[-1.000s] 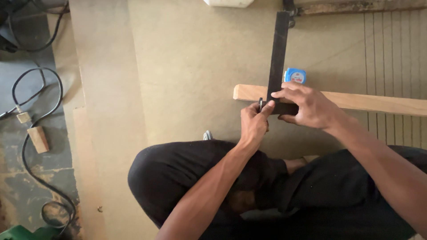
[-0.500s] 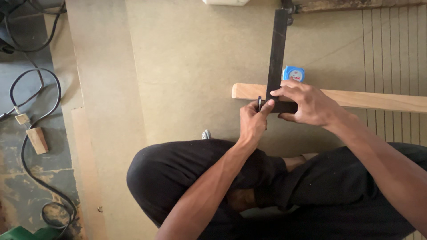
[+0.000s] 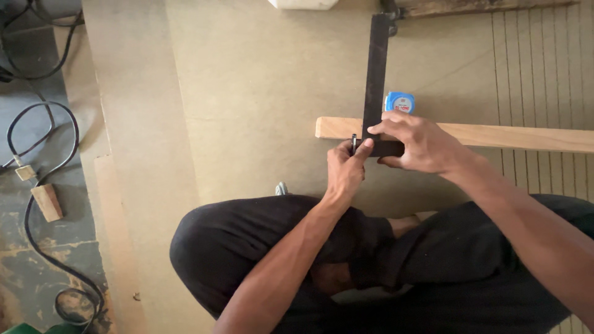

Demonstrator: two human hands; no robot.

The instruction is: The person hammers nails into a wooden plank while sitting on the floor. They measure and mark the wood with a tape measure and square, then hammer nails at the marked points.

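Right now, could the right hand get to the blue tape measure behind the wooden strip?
Probably yes: the right hand presses the black square on the wooden strip, and the tape measure lies just beyond it, nothing between.

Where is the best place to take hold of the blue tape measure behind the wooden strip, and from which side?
Grip the blue tape measure across its two flat faces, coming from above and from its right. On its left the blade of the black square stands close, and the wooden strip lies against its near edge, so those sides look blocked.
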